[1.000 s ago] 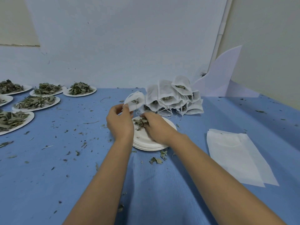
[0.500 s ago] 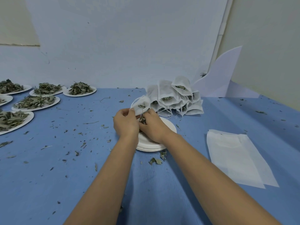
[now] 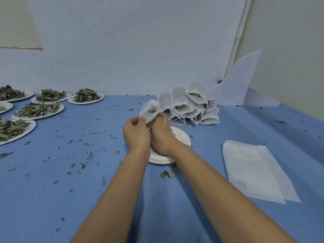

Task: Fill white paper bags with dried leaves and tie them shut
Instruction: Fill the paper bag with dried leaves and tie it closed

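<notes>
Above a stack of round white paper plates (image 3: 182,137) on the blue table (image 3: 70,190), my left hand (image 3: 135,133) pinches a small white paper bag (image 3: 149,111), fingers curled on its lower edge; my right hand (image 3: 162,135) curls tight against the bag's mouth, gripping it; dried green leaves (image 3: 151,111) show inside; the pile of filled white bags (image 3: 189,106) lies just behind.
</notes>
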Demonstrator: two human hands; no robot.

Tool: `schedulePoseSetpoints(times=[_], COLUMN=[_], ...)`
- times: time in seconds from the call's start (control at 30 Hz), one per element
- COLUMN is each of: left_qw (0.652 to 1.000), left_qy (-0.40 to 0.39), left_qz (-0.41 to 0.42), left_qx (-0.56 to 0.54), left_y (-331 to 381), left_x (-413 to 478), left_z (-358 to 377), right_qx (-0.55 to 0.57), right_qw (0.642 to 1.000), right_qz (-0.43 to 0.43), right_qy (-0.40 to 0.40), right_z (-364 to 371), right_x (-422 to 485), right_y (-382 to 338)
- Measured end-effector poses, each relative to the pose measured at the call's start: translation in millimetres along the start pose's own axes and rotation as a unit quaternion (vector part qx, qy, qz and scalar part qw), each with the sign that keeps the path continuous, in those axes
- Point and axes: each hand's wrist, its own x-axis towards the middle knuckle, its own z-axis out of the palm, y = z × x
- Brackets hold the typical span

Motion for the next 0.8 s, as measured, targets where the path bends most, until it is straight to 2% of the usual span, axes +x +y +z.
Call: schedulePoseSetpoints(times=[0.17,0.27,0.37,0.53,0.7,0.8], left_qw=[1.000,0.999,0.999,0.998,0.999,0.998], left_qy=[-0.010,-0.008,0.015,0.037,0.031,0.033], left_qz=[-0.007,-0.034,-0.024,0.008,0.028,0.033], left_qx=[-0.012,-0.041,-0.037,-0.053,-0.035,-0.033], left_y=[0.1,1.2,4.0,6.3,4.0,3.5], left_x=[-0.5,2.4,5.3,11.3,11.9,12.6], left_z=[-1.3,-2.4,-4.7,-10.2,-11.3,-11.6], right_qx=[-0.172,-0.170,-0.173,-0.048,0.076,0.083], right_qw=[0.984,0.983,0.983,0.996,0.989,0.983], right_qz=[0.034,0.064,0.041,0.077,0.090,0.106], right_qy=[-0.020,-0.029,-0.052,-0.026,0.089,0.125], right_z=[2.3,-1.0,-6.0,-6.5,-6.6,-5.2], right_x=[2.1,-0.1,-4.1,-4.1,-4.7,-8.1], right_y=[6.5,6.3,2.8,1.9,1.8,1.7])
